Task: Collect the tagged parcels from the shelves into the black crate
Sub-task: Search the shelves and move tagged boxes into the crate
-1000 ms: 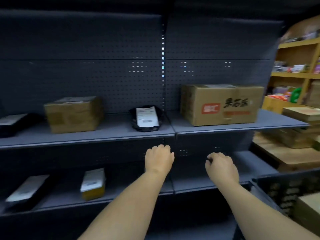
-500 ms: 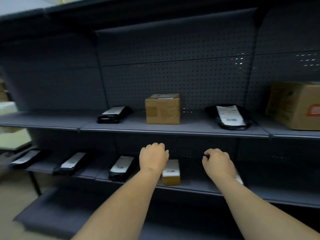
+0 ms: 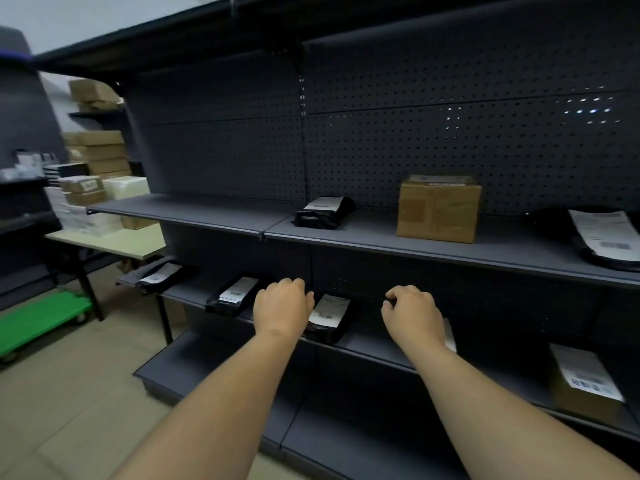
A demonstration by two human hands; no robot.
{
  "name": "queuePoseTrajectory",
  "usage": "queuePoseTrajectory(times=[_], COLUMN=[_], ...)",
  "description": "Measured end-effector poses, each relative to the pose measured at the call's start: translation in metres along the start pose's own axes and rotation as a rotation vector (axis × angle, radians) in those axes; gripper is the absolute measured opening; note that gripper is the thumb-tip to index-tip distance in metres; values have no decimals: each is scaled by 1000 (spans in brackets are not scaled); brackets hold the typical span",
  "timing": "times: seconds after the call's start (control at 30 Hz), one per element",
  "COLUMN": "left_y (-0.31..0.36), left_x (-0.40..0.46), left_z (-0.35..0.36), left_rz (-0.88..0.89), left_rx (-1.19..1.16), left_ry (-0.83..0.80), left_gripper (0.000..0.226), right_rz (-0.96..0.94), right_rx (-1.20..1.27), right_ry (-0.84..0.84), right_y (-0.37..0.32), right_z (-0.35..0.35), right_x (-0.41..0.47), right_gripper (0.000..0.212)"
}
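Since the earlier frames the view has swung left along the shelves, so the big printed carton has gone from sight, more labelled bags have come in, and both arms stay stretched forward. Neither grip holds anything: the left hand and right hand hover with fingers loosely curled before the lower shelf, probably poised to pick, the left just beside the nearest black bag. I count five black bags, two upper and three lower, plus two brown boxes, a plain box above and a labelled box below; the black crate is out of view.
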State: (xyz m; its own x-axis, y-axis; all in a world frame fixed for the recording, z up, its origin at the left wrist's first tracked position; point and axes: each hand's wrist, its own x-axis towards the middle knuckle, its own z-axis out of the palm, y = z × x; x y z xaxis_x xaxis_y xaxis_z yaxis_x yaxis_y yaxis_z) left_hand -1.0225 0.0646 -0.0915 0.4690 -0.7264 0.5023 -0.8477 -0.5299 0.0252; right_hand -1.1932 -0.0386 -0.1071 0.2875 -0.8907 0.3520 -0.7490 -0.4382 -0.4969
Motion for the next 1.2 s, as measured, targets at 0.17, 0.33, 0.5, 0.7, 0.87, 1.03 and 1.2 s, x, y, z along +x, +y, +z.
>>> queuePoseTrajectory(times=[0.17,0.33,0.5,0.7,0.87,1.03,1.2], left_y=[-28,-40,-39,-28,-24,-26,-30], left_x=[16,52,107,176,229,267,298], left_z=[5,16,33,55,74,86,99], left_rz=[-59,-80,-74,-77,-98,-133,-186], left_rx=[9,33,33,-20,-72,-101,-200], left_ry=[8,35,61,80,103,92,17], left_gripper=[30,31,31,29,31,32,34], right_rz=[-76,-137,-147,-153,-153,-154,-84], right_rx=[28,67,89,76,89,96,165], right_ry=[-33,-50,-45,-31,-29,-15,-43], right_y=[-33,-59,-74,-74,-75,-78,-85], right_z=[21,40,56,66,76,91,107], right_x=[19,54,107,175,229,263,290], right_gripper=[26,28,29,30,28,28,31])
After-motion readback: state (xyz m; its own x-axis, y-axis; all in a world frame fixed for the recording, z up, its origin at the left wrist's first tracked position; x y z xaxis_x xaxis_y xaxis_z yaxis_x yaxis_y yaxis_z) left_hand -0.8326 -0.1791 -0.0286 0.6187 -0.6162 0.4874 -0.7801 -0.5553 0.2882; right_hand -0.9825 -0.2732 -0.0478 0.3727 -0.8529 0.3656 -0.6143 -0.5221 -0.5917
